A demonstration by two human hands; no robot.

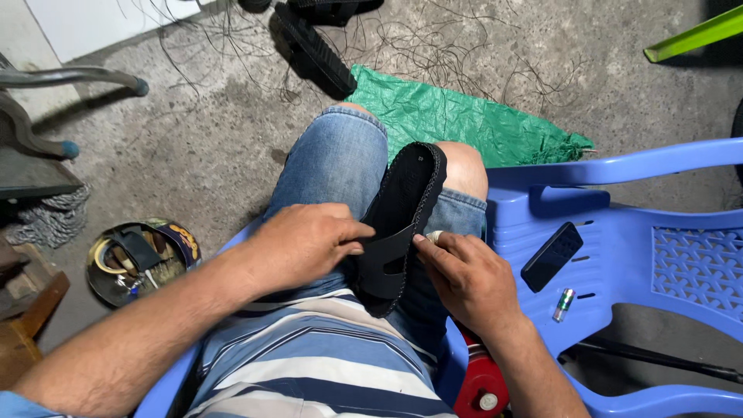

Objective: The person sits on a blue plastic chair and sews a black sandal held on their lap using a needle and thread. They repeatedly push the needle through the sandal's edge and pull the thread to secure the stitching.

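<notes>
A black sandal [402, 209] with a stitched edge lies lengthwise between my knees, on my denim shorts. My left hand [306, 241] grips its strap from the left, fingers pinched on the black band. My right hand [468, 275] presses against the strap's right edge, thumb and forefinger closed on it; a small pale object shows at its fingertips, too small to tell.
A blue plastic chair [658, 255] stands at my right, with a black phone [552, 256] and a small lighter [563, 304] on its seat. A green plastic sheet [472, 116] and another black sandal [313, 50] lie on the concrete floor. A round tin of tools [139, 259] sits at left.
</notes>
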